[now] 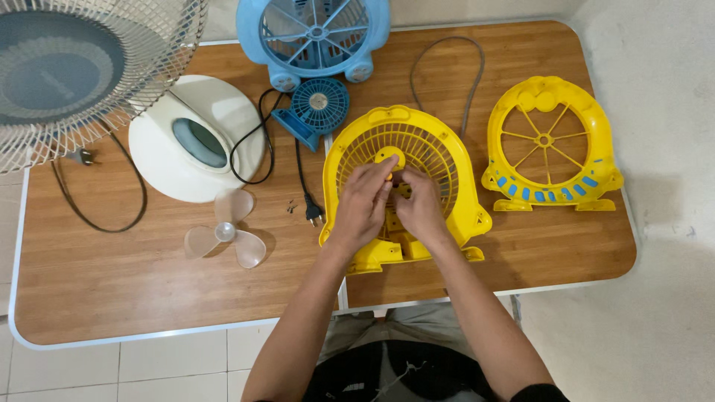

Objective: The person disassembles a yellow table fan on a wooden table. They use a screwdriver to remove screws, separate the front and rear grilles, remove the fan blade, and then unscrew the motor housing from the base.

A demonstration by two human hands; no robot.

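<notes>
Right, head view, the only one. Both my hands are on the yellow plastic fan housing with the round grille, which lies near the middle of the wooden tabletop, just right of the seam between the two table halves. Housing: bright yellow, rounded arch shape, fine radial ribs, stubby feet along its near edge, a small round yellow hub at grille centre.

My left hand has fingers curled narrow, tips pinched up against the hub. My right hand is curled the same way, fingertips touching the left ones over the grille centre. Can't tell if there's a small part between them; the fingers hide it.

Around it:
- Matching yellow plastic front guard with wide spokes and blue slots, lying to the right of the housing, apart from it.
- Small blue round fan just beyond the housing's upper left edge.
- Light-blue plastic fan shell at the far edge.
- Grey cord looping behind the yellow housing.
- Black power cord with plug just left of the housing.
- Translucent three-blade propeller lying flat, left of the plug.
- White rounded fan base further left, with the wire cage of a bigger fan over the far left corner.
</notes>
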